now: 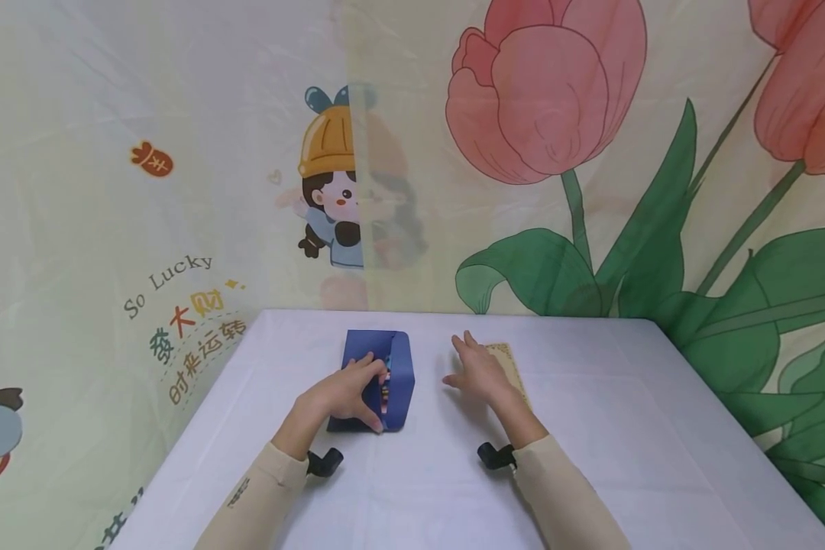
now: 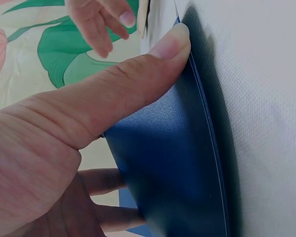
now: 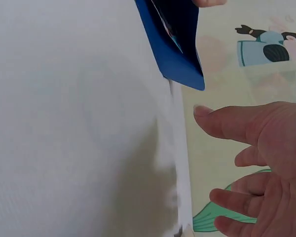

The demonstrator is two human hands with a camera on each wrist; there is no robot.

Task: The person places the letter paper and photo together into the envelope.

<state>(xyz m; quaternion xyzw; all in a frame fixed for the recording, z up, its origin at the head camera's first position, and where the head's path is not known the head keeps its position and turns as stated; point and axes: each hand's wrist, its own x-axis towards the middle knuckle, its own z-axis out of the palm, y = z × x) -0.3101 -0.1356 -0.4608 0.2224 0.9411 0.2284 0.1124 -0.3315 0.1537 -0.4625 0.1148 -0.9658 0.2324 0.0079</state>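
A dark blue folded paper case lies on the table left of centre, its long side opened up. Through the opening shows a narrow strip of colourful contents, too small to identify. My left hand grips the case, with the thumb on its near edge and the fingers bent over farther along. In the right wrist view, one end of the blue case appears at the top. My right hand is held above the table with fingers spread and nothing in them, over a tan patterned flat piece that it partly hides.
A white cloth covers the table. Behind it hangs a backdrop printed with tulips and a cartoon figure. A black wrist mount sticks out by the left sleeve, another black mount by the right.
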